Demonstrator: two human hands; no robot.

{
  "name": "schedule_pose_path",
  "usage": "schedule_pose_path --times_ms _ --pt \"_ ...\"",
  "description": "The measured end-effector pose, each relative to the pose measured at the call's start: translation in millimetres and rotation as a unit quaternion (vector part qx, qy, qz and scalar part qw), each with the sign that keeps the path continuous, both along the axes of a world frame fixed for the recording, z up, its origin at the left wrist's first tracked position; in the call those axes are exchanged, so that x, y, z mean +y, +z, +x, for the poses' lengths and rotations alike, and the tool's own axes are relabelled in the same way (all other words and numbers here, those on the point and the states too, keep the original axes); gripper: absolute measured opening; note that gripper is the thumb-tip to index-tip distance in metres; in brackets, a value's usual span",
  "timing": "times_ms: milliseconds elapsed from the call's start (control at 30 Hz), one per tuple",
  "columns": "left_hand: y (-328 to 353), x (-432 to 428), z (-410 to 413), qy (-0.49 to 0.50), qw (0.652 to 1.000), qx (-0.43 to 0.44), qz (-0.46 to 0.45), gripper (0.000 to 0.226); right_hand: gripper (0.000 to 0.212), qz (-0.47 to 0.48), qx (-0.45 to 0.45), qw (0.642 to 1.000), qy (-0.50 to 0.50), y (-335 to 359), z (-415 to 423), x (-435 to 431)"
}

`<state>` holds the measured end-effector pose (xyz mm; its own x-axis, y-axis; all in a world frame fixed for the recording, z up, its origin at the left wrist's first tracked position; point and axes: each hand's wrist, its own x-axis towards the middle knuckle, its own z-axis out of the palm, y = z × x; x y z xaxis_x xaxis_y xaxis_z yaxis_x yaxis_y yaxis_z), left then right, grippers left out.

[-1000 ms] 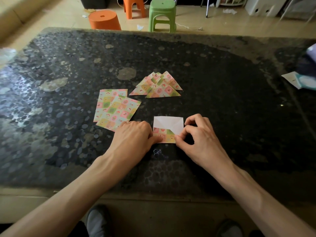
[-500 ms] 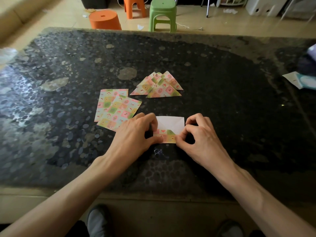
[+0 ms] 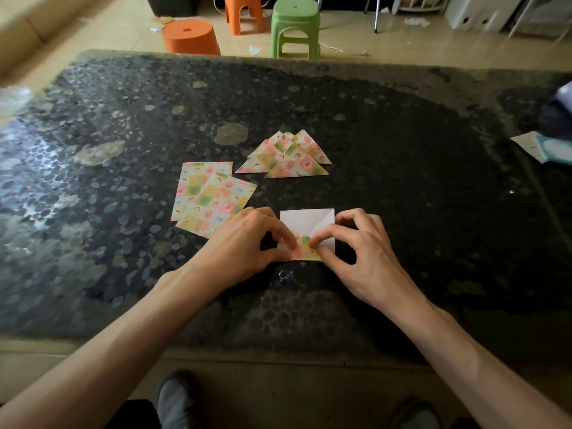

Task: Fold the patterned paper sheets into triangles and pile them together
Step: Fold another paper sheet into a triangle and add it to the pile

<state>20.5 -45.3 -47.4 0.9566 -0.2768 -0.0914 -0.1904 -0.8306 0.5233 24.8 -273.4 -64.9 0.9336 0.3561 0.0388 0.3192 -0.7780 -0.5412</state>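
A paper sheet [image 3: 306, 222] lies white side up near the table's front, its near edge turned over to show the pink and green pattern. My left hand [image 3: 247, 243] pinches that folded flap from the left. My right hand [image 3: 359, 246] pinches it from the right, fingertips almost touching the left hand's. A pile of folded patterned triangles [image 3: 288, 157] lies just beyond the sheet. Two flat patterned sheets [image 3: 210, 196] overlap to the left, next to my left hand.
The dark pebble-patterned table [image 3: 402, 181] runs wide on all sides. A white and blue paper item [image 3: 541, 147] lies at the right edge. Orange stools [image 3: 190, 37] and a green stool [image 3: 294, 26] stand on the floor beyond the far edge.
Both hands have drawn together over the near edge of the sheet. The patterned flap now shows narrower between the fingers. The pile and flat sheets have not moved.
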Motion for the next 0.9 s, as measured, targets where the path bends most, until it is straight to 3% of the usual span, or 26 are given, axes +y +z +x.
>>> schedule_pose_path --times_ms 367,900 --pt "2.9 1.4 0.5 -0.012 0.999 0.019 -0.026 0.013 0.021 -0.013 -0.004 0.999 -0.037 -1.5 -6.3 9.5" --pt "7.7 6.2 2.3 -0.024 0.999 0.043 0.004 0.025 0.034 -0.052 0.010 0.997 -0.063 -1.7 -7.0 20.0"
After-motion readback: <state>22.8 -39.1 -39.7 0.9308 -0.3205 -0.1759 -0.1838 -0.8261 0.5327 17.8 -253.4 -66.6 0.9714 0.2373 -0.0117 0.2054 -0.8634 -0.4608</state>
